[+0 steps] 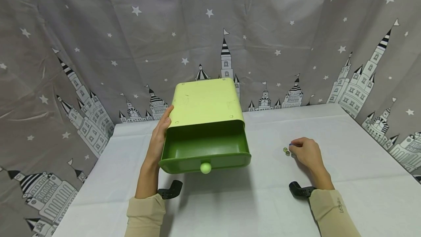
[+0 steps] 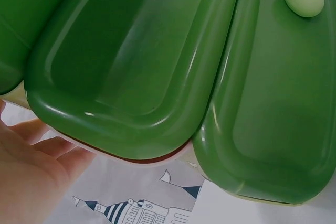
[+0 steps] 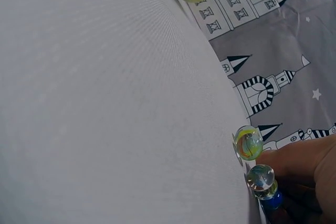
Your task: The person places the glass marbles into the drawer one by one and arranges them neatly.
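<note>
A pale yellow-green box (image 1: pixel 205 101) stands in front of me with its dark green drawer (image 1: pixel 205 162) pulled out. The drawer's inside is bare, and a round light green knob (image 1: pixel 205 168) sits on its front. My left hand (image 1: pixel 159 136) rests against the box's left side; in the left wrist view its fingers (image 2: pixel 73 161) lie along the side wall, partly hidden. On the cloth to the right, my right hand (image 1: pixel 307 153) pinches a blue marble (image 3: pixel 274 199) at its fingertips. Close beside it lie a clear marble (image 3: pixel 260 177) and a yellow-green marble (image 3: pixel 248 144).
White cloth (image 1: pixel 269 200) covers the table. Behind it hangs a grey curtain (image 1: pixel 197 21) printed with castles and stars. Each wrist carries a black strapped device, such as the right one (image 1: pixel 300 190).
</note>
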`<state>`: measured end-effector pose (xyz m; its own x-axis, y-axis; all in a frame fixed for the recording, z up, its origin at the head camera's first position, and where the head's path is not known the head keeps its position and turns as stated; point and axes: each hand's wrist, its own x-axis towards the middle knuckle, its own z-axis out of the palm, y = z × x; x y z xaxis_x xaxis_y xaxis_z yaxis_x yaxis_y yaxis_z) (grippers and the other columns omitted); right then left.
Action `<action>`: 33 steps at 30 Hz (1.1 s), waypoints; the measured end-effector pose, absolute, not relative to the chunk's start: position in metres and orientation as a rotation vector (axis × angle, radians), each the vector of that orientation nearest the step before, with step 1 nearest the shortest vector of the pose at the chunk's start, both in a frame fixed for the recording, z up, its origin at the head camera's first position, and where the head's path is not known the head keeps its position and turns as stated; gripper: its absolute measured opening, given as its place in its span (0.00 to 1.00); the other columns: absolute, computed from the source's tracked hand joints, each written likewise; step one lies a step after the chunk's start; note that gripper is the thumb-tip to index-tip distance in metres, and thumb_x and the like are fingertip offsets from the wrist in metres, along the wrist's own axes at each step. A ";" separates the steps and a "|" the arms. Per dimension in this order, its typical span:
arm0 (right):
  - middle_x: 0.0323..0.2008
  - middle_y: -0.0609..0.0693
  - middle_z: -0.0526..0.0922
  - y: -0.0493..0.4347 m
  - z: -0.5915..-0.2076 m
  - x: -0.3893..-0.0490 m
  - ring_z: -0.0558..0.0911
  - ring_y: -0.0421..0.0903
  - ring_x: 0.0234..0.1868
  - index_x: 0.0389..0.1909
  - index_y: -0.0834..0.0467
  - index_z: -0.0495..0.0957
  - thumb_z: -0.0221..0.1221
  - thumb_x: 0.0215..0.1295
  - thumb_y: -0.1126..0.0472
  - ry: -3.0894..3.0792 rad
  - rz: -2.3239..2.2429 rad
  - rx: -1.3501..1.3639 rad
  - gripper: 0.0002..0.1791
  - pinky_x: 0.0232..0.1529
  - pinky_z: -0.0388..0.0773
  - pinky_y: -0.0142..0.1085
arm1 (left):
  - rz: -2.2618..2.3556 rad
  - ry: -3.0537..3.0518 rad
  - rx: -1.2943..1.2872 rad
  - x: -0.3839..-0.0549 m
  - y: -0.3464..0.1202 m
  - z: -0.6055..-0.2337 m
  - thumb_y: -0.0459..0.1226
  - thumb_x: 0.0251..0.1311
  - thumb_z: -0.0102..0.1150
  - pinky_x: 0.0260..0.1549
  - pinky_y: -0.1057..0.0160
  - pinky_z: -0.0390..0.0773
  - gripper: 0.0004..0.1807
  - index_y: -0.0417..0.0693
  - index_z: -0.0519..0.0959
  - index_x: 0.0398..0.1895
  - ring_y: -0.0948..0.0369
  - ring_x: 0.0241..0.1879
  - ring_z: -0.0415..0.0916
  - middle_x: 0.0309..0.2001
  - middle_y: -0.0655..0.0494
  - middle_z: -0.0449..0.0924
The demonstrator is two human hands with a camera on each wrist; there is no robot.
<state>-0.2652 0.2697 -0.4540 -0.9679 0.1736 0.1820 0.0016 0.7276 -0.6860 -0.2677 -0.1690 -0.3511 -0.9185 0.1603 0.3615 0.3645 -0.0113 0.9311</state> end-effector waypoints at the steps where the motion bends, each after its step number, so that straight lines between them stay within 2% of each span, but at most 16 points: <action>1: 0.42 0.69 0.82 0.270 -0.454 -0.265 0.79 0.65 0.46 0.44 0.74 0.81 0.60 0.62 0.67 -2.698 1.073 -0.139 0.14 0.45 0.75 0.55 | -2.056 -2.097 -0.566 -0.268 -0.169 -0.351 0.45 0.78 0.32 0.70 0.51 0.45 0.30 0.49 0.50 0.79 0.61 0.74 0.42 0.77 0.57 0.45; 18: 0.39 0.65 0.83 0.272 -0.456 -0.268 0.80 0.58 0.39 0.45 0.72 0.82 0.59 0.63 0.65 -2.673 1.086 -0.134 0.14 0.37 0.74 0.45 | -2.059 -2.081 -0.569 -0.267 -0.168 -0.350 0.44 0.78 0.31 0.70 0.52 0.45 0.29 0.48 0.50 0.79 0.61 0.74 0.42 0.78 0.57 0.46; 33: 0.40 0.65 0.83 0.267 -0.448 -0.266 0.80 0.59 0.41 0.45 0.72 0.82 0.59 0.64 0.64 -2.704 1.112 -0.158 0.15 0.38 0.74 0.46 | -2.066 -2.085 -0.560 -0.267 -0.169 -0.350 0.44 0.78 0.32 0.69 0.51 0.47 0.29 0.49 0.50 0.79 0.61 0.74 0.43 0.77 0.58 0.46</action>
